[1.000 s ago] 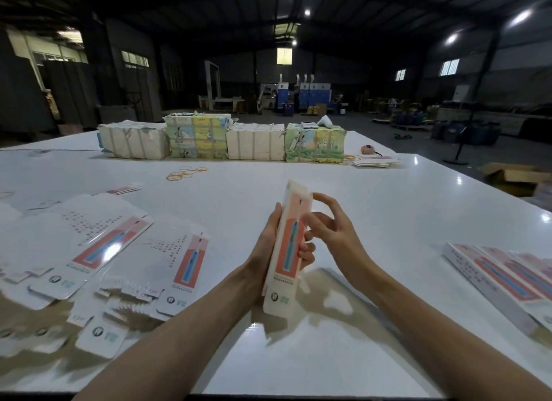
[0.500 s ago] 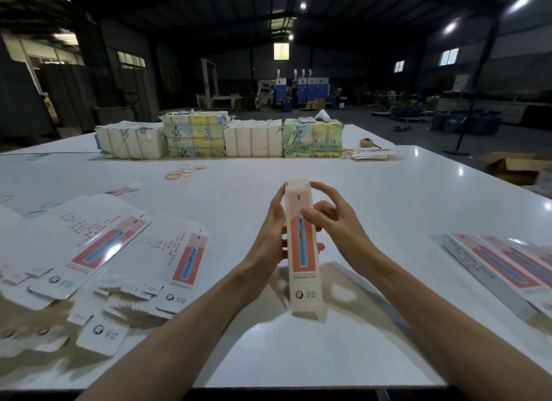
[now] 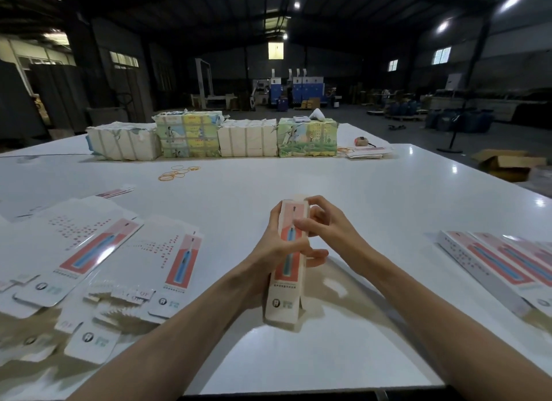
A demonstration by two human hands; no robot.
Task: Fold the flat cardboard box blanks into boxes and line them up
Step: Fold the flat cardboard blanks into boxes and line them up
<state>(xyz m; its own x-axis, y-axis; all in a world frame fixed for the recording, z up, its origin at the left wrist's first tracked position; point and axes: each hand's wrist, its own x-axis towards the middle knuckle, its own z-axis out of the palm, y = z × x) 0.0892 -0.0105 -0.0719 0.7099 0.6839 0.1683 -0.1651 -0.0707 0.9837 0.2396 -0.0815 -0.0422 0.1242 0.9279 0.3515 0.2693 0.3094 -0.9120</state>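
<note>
White and glossy, the big table (image 3: pixel 373 191) is filling most of the view and is reflecting the ceiling lamps of a dark warehouse hall. Along its far edge four wrapped bundles (image 3: pixel 246 139) are standing in one row, side against side, two plain and two with printed pictures. Yellow rubber bands (image 3: pixel 176 173) are lying loose in front of them. On the left part of the table flat box blanks (image 3: pixel 98 251) are lying spread and overlapping, print facing up. At the right edge folded boxes (image 3: pixel 493 263) are lying side by side, touching each other.

In front of the person both hands are holding one folded box (image 3: pixel 286 293) upright, a little tilted. The left hand (image 3: pixel 265 251) is gripping its middle, with the fingers curled round the back. The right hand (image 3: pixel 331 224) is pinching the upper part, the thumb pressing on the front and the fingers bending over the top end. Whether the lower end is touching the table, I cannot tell. The inside of this box is hidden. On the floor beyond the right side a brown carton (image 3: pixel 507 165) is sitting with open flaps; its content is not visible.
</note>
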